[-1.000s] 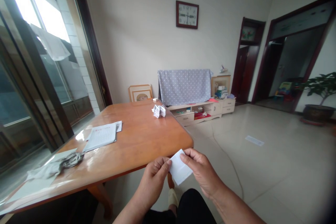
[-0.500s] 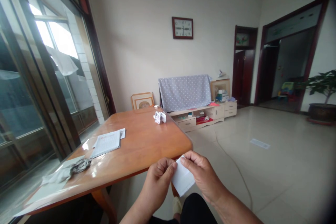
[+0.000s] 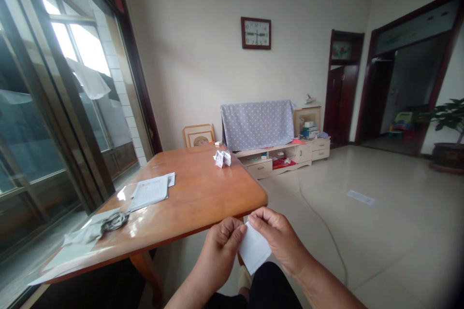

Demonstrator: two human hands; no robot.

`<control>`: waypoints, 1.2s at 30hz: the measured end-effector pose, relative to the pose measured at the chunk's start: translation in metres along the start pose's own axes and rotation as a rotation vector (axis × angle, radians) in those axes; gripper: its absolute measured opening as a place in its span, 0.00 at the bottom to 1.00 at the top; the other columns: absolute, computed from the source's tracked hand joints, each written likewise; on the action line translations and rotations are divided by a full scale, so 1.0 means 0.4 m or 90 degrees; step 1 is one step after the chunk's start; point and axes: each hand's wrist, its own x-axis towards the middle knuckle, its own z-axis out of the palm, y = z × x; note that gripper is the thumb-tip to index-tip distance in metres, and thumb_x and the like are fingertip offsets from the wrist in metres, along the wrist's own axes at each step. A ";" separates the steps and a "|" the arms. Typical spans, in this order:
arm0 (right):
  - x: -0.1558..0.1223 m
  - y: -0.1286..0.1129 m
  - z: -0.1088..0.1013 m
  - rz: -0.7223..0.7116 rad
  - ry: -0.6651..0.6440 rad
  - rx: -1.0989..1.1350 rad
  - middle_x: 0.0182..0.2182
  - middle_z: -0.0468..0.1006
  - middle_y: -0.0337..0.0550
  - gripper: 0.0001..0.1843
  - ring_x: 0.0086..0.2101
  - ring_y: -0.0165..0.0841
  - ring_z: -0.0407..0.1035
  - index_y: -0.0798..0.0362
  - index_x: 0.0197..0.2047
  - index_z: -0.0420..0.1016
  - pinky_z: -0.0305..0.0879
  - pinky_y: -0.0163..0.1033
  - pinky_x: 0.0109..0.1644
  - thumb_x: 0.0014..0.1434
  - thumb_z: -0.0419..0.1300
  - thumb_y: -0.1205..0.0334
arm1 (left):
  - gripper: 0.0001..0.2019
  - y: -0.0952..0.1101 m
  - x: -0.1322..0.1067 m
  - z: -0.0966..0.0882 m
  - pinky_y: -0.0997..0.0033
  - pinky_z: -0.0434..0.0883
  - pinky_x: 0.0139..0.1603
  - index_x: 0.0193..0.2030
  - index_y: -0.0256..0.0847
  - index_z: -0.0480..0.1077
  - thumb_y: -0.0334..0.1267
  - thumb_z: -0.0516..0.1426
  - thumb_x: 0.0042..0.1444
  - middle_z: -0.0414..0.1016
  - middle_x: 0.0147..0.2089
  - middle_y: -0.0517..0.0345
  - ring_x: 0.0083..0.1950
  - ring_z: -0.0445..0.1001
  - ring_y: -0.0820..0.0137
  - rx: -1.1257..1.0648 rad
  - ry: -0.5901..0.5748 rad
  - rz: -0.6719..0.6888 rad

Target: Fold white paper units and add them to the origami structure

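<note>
A small white piece of folded paper point(image 3: 254, 249) is held between my two hands, just off the table's near right corner and above my knee. My left hand point(image 3: 225, 241) pinches its upper left edge between thumb and curled fingers. On the other side, my right hand point(image 3: 277, 234) grips the top right edge with thumb and forefinger. The paper hangs tilted, its lower corner pointing down. On the wooden table point(image 3: 197, 188), a folded paper shape point(image 3: 222, 158) with several points stands near the far right edge.
A stack of printed sheets point(image 3: 150, 192) lies on the table's left part, with a crumpled grey cloth point(image 3: 108, 224) nearer me. Beyond the table stands a low white cabinet point(image 3: 261, 169) with a dotted cloth point(image 3: 259, 125) above it. A paper strip point(image 3: 361, 197) and a cable point(image 3: 326, 229) lie on the floor.
The view has shifted slightly, so the room appears a little displaced. Both hands keep nearly the same grip on the paper.
</note>
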 end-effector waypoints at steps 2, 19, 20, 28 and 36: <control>0.004 -0.006 -0.003 -0.029 -0.001 -0.045 0.22 0.69 0.35 0.21 0.23 0.28 0.61 0.54 0.31 0.72 0.56 0.35 0.27 0.58 0.65 0.43 | 0.19 0.002 -0.001 0.002 0.76 0.64 0.28 0.29 0.39 0.66 0.52 0.58 0.63 0.68 0.23 0.61 0.25 0.66 0.73 0.016 0.001 0.006; 0.007 0.012 -0.005 -0.052 0.007 -0.085 0.27 0.75 0.39 0.24 0.30 0.33 0.66 0.54 0.32 0.76 0.61 0.37 0.37 0.60 0.61 0.39 | 0.18 -0.002 -0.006 -0.024 0.76 0.64 0.27 0.30 0.39 0.69 0.53 0.61 0.59 0.71 0.24 0.62 0.24 0.68 0.73 -0.053 0.140 -0.033; 0.009 0.015 -0.008 -0.061 0.005 -0.097 0.26 0.74 0.38 0.24 0.30 0.32 0.65 0.54 0.32 0.76 0.60 0.37 0.36 0.61 0.61 0.40 | 0.18 -0.005 -0.007 -0.025 0.76 0.64 0.26 0.31 0.39 0.69 0.53 0.61 0.59 0.71 0.24 0.62 0.24 0.68 0.73 -0.060 0.131 -0.043; -0.003 0.000 0.006 -0.010 -0.087 -0.125 0.24 0.72 0.37 0.22 0.27 0.30 0.64 0.54 0.30 0.72 0.59 0.36 0.33 0.63 0.60 0.42 | 0.19 -0.009 -0.002 -0.027 0.78 0.63 0.25 0.35 0.37 0.71 0.54 0.63 0.57 0.71 0.26 0.61 0.24 0.66 0.75 -0.107 0.089 -0.090; -0.013 0.004 0.021 -0.019 -0.049 -0.074 0.30 0.74 0.41 0.22 0.32 0.32 0.66 0.54 0.37 0.76 0.60 0.36 0.37 0.65 0.58 0.42 | 0.18 -0.020 -0.001 -0.032 0.78 0.64 0.24 0.33 0.37 0.71 0.53 0.63 0.57 0.71 0.25 0.62 0.23 0.66 0.76 -0.133 0.190 -0.061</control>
